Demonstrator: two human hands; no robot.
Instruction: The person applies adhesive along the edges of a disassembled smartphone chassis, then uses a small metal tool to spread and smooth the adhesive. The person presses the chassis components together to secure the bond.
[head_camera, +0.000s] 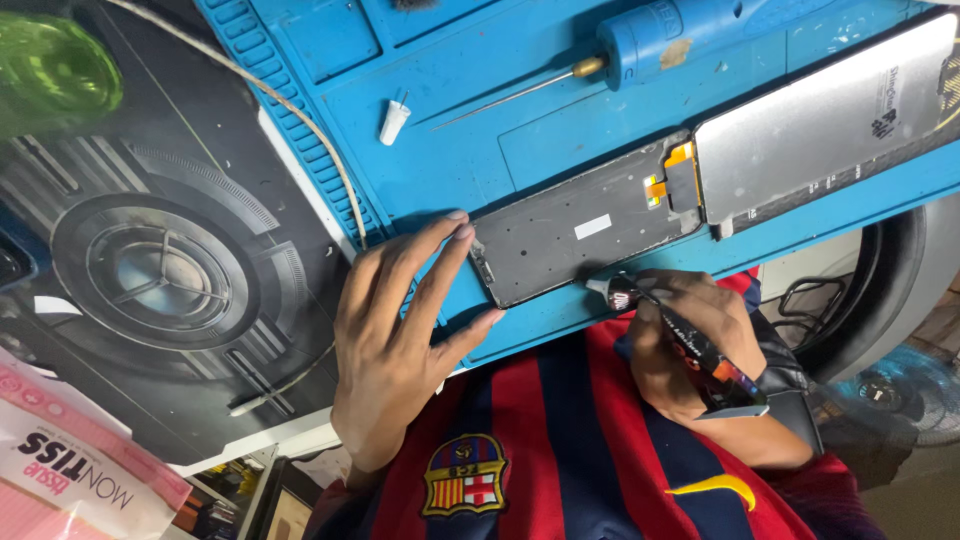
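I see one dark phone frame (585, 232) lying flat on the blue work mat (450, 150), near its lower edge. One orange flex strip (668, 175) joins the frame to one silver display panel (830, 125) lying at its 2 o'clock. My right hand (690, 345) is closed around one black tube with a pointed tip (690, 345), and that tip touches the frame's lower edge. My left hand (405, 330) lies spread and holds nothing; two fingertips (462, 226) press against the frame's left end. At 12 o'clock from the frame lies one blue-handled tool with a thin metal shaft (640, 45), and at 10 o'clock one small white cap (395, 120). One pale cord (300, 110) runs along the mat's left edge over the table (150, 260). At the far 8 o'clock sits one pink tissue pack (70, 470).
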